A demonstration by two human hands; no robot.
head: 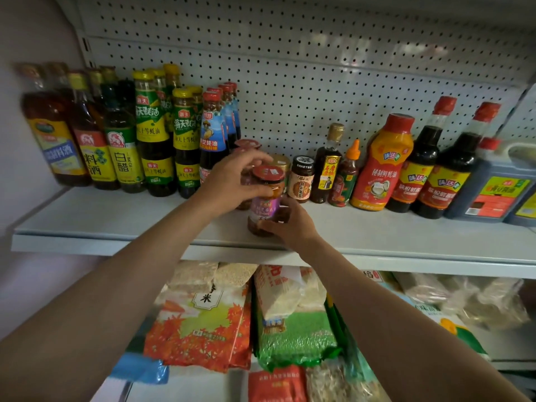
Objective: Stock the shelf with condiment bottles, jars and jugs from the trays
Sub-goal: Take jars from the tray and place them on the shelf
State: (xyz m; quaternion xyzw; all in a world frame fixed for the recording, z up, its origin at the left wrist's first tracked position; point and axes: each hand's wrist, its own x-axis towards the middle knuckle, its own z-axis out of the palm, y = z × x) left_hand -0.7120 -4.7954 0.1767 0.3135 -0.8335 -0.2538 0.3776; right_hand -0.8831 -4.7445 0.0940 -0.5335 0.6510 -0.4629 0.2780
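Observation:
A red-lidded chili sauce jar (266,198) with a purple label stands on the white shelf (116,216) near its front edge. My left hand (232,184) curls round the jar's upper left side and lid rim. My right hand (290,224) grips its lower right side. Behind it stand more red-lidded jars (248,144), partly hidden by my left hand, a gold-lidded jar (280,161) and a black-lidded jar (301,181).
Tall bottles of cooking wine, vinegar and oyster sauce (150,132) fill the shelf's left. Small bottles, a red squeeze bottle (383,166), dark soy bottles and jugs (499,184) line the right. Rice and grain bags (203,320) lie on the shelf below. A pegboard backs it all.

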